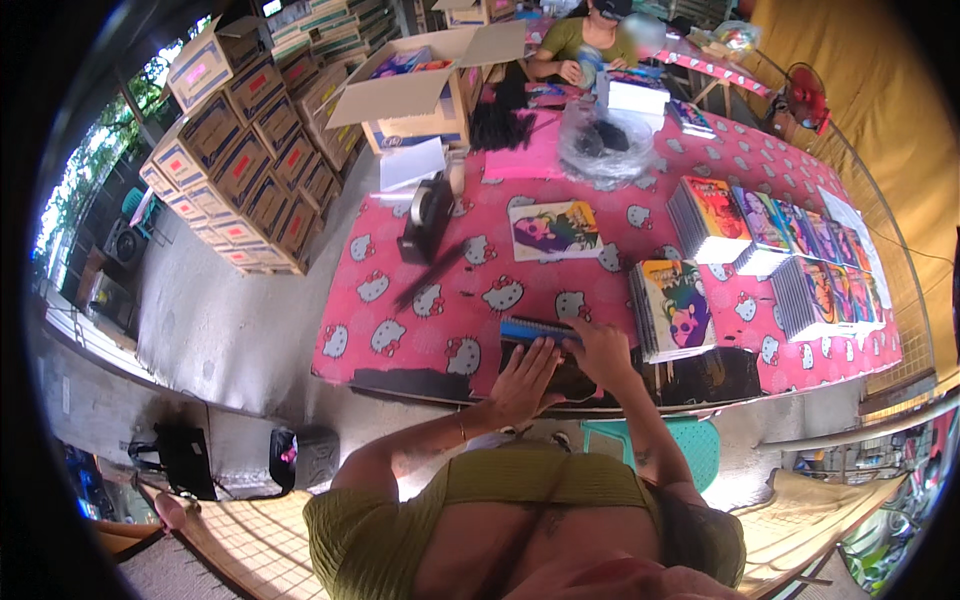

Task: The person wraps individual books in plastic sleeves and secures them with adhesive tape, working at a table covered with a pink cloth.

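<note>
At the near edge of the table, a notebook [538, 328] with a blue side and a dark toothed or coiled edge stands tilted between my hands. My left hand [530, 370] lies against its near side, fingers stretched out. With bent fingers, my right hand [600, 352] grips its right end. Just right of that hand stands a stack of notebooks [678, 310] with a yellow and purple illustrated cover. Farther in lies a single illustrated cover [555, 231]. Left of it are a black desktop device [428, 220] and thin black strips [432, 275].
More notebook stacks [712, 222] fill the right side of the pink patterned table [400, 320]. Toward the back are a clear plastic bag [605, 150], black strips [500, 125] and an open carton [415, 120]. A co-worker [570, 45] sits beyond. Stacked boxes [245, 160] stand left; a green stool [690, 450] is below.
</note>
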